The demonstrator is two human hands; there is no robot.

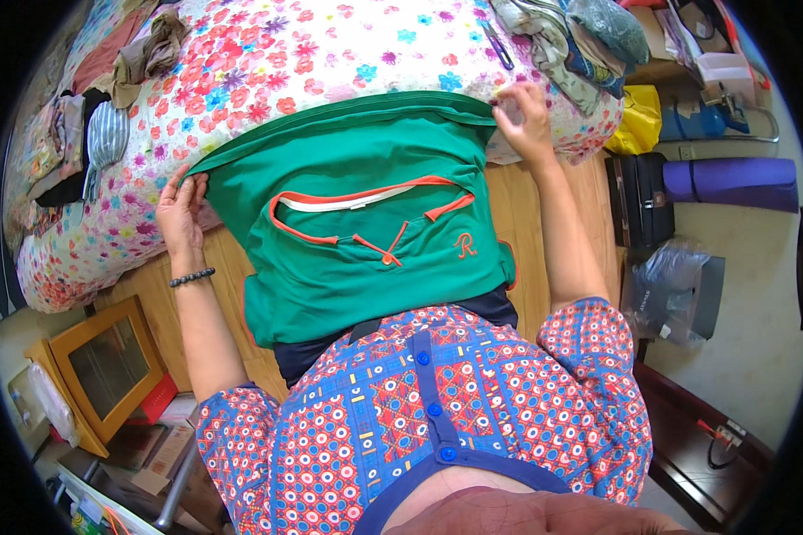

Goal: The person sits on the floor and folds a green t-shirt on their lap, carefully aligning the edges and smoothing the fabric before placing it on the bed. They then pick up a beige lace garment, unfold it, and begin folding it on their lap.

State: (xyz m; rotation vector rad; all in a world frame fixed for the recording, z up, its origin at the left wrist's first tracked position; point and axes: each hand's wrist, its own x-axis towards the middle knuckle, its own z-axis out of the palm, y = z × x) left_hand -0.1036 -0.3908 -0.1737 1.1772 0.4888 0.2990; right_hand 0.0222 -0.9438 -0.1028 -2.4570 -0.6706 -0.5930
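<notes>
I see green shirt (375,276), slightly rumpled, orange neck trim (303,234), orange chest mark (465,245) | at near edge of bed (330,49), hem (348,109) over it | left hand (182,212), right hand (528,127) pinching hem corners

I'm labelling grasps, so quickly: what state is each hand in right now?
Left hand: closed, pinching the left corner of the green shirt.
Right hand: closed, pinching its right corner.

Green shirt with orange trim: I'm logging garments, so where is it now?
The green shirt is near the head view's centre, held between the left hand and right hand, in front of the floral bedspread.
</notes>
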